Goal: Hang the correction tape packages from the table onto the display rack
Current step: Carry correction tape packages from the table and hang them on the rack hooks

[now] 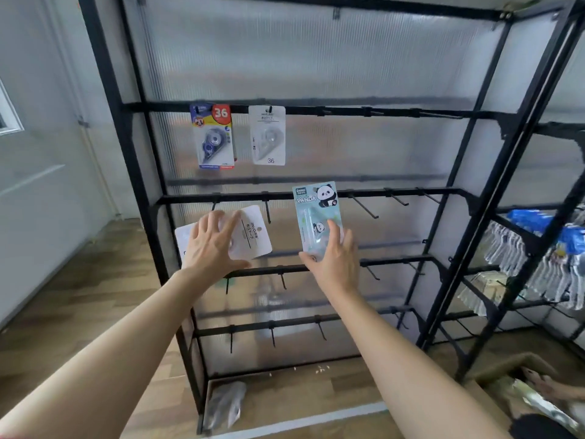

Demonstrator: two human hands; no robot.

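Note:
My left hand (212, 245) holds a white correction tape package (253, 232), tilted, in front of the rack's second bar. My right hand (332, 258) grips a light blue panda correction tape package (316, 213) upright, its top edge level with the second bar (395, 192). On the black display rack (133, 185), two packages hang from the upper bar: a colourful one marked 36 (213, 137) and a white one (267, 134). Empty black hooks (364, 205) stick out along the lower bars.
A second black rack (519, 223) at the right holds hanging bagged goods (538, 261). A crumpled clear bag (226, 403) lies on the wooden floor under the rack. A cardboard box (512, 369) and another person's hand (544, 384) sit at the lower right.

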